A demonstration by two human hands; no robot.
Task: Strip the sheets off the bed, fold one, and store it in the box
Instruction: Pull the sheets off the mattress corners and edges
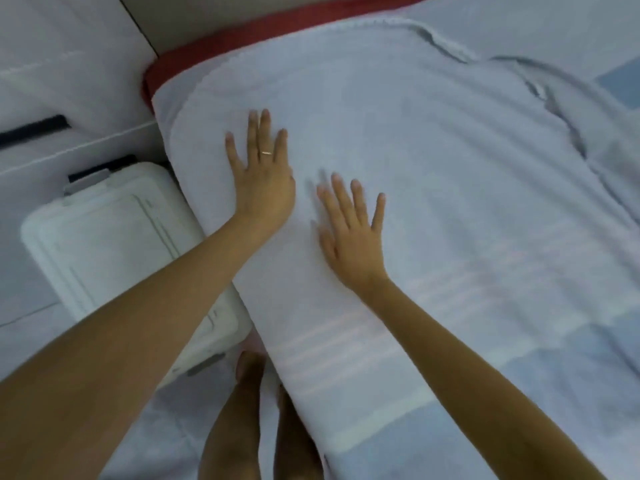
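Across the bed (pixel 207 46), a white sheet (pixel 433 185) with faint pink stripes, partly folded. Beside the bed, a white lidded box (pixel 104 237), closed. Left hand (pixel 263 178) and right hand (pixel 353 244) pressed flat on the sheet, fingers straight, no grip taken. Probably smoothing mid-fold; next, pinch an edge and fold over. No legible writing.
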